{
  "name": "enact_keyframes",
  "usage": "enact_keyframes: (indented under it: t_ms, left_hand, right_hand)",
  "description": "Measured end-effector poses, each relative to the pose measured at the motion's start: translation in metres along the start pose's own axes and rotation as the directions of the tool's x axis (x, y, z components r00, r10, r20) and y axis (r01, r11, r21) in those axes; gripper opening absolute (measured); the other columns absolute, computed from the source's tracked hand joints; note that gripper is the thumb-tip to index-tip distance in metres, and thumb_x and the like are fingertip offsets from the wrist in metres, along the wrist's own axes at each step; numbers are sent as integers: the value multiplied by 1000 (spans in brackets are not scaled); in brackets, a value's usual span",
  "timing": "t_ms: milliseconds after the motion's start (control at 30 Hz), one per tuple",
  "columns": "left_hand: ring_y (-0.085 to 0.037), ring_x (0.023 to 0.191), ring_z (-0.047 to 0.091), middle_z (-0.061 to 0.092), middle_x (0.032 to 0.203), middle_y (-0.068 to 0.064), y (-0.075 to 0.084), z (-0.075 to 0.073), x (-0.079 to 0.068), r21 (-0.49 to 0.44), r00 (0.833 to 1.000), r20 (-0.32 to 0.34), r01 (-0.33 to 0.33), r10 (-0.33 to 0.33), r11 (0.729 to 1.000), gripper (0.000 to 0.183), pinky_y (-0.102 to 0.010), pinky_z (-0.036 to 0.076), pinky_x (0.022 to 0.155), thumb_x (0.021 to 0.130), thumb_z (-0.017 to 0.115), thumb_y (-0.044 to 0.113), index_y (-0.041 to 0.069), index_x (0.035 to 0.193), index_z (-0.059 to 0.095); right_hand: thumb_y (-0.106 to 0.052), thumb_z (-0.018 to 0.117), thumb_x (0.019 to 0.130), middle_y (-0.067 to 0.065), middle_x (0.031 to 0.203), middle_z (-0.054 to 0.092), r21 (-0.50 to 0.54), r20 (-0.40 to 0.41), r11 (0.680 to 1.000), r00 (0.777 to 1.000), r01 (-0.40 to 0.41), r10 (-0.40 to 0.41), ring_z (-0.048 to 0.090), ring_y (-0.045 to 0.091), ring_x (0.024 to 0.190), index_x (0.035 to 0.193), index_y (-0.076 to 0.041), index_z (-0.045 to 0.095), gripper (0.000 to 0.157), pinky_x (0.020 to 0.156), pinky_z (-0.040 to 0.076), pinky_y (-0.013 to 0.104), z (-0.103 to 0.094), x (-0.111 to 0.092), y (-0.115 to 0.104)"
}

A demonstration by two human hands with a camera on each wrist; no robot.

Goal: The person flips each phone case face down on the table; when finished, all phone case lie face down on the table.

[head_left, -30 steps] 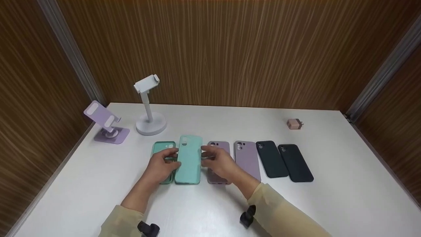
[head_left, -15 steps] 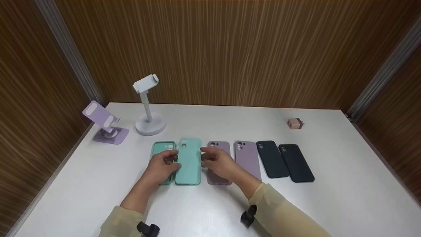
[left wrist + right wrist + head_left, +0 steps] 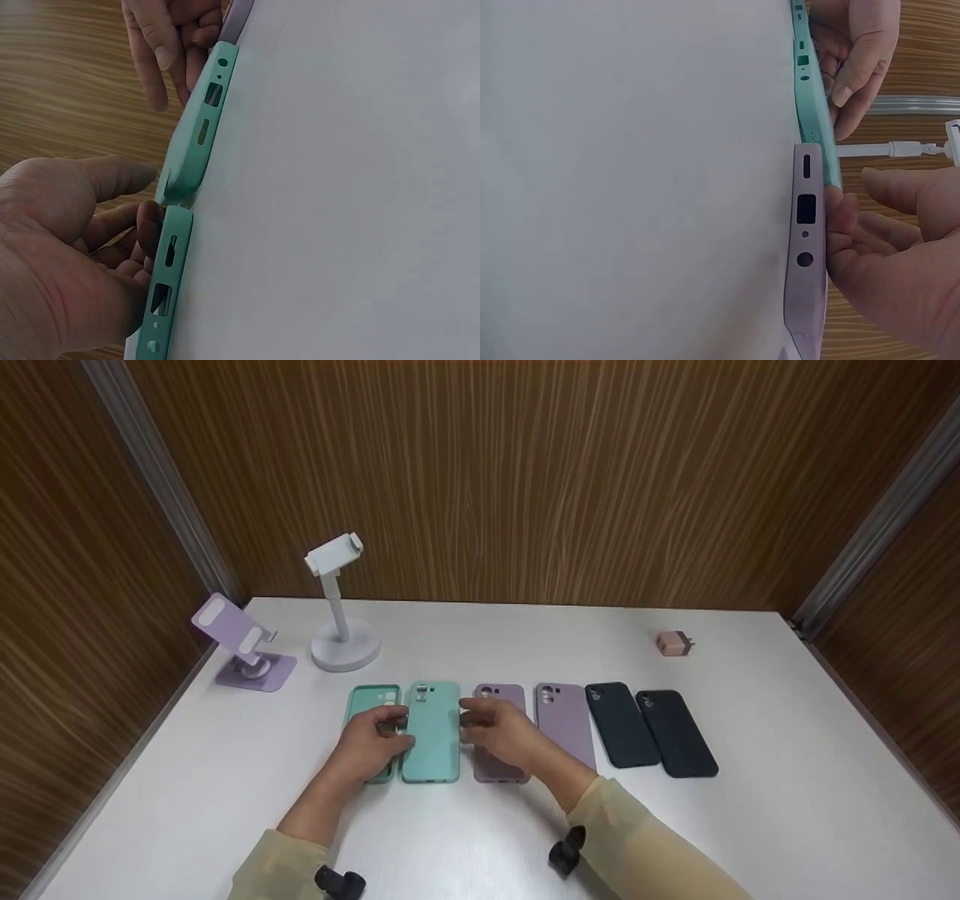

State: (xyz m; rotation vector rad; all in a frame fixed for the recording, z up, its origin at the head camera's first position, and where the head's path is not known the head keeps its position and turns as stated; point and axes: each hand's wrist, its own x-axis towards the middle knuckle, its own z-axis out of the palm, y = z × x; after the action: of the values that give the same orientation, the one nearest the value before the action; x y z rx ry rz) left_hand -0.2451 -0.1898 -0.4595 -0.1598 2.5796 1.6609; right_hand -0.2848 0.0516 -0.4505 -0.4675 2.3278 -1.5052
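Observation:
A mint-green phone case (image 3: 432,739) lies back up between the two hands, in line with the others. My left hand (image 3: 366,746) hovers over a second green phone case (image 3: 364,697), whose hollow inside faces up; its thumb and fingertips are right at the first case's left edge. On the other side, my right hand (image 3: 504,735) has its fingertips beside the case's right edge, over a mauve phone case (image 3: 499,769). Both hands have loosely bent fingers in the wrist views, with the left thumb (image 3: 124,176) and right thumb (image 3: 896,187) extended.
To the right lie another mauve phone case (image 3: 564,720) and two black phone cases (image 3: 621,724). A white phone stand (image 3: 345,649) and a purple phone stand (image 3: 255,671) stand at the back left. A pink charger plug (image 3: 673,643) sits at the back right.
The far end of the mint-green phone case has come down, so it now lies flat with its camera cutouts showing fully. Both hands have stayed almost in place at its sides.

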Motion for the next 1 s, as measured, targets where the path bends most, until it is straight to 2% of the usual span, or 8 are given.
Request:
enact_keyframes:
  t_ms: [167,267,533,767,1000]
  left_hand:
    - [-27,117,61,64,134,-13,1,-5,-5,-17,1000,2,-13,13,1000,49,-40,52,100,98,72,6,3,145,61]
    - [-28,118,62,63,138,-14,4,-12,-9,5,1000,-6,-24,24,1000,50,-42,52,99,99,72,8,4,147,60]
    - [-30,120,60,61,144,-15,13,-45,-11,97,998,-40,-35,39,995,54,-43,52,98,101,72,13,6,151,56]
    - [-32,121,59,59,147,-19,1,-75,-14,115,998,-44,-28,33,993,58,-37,54,91,101,72,16,3,154,52]
    - [-32,123,58,53,152,-21,-14,-87,-12,64,1000,-20,-2,3,998,62,-36,55,79,102,71,18,2,157,47]
  right_hand:
    - [-8,68,102,16,134,69,17,-25,1000,1000,2,-2,69,27,115,151,0,55,52,85,59,38,1,-2,-2]
    - [-8,66,102,16,134,68,43,-35,999,999,11,-10,68,25,111,151,1,55,51,81,59,36,1,-3,-5]
    - [-8,68,102,12,134,68,94,-61,995,998,40,-35,64,24,115,153,-3,54,53,94,58,43,11,-7,-20]
    - [-9,68,102,8,130,70,73,-47,996,998,55,-52,65,25,118,151,-4,57,51,100,56,43,37,4,-31]
    - [-13,69,102,7,136,67,110,0,994,1000,-5,5,65,24,122,154,-9,55,54,105,54,47,59,15,-40]
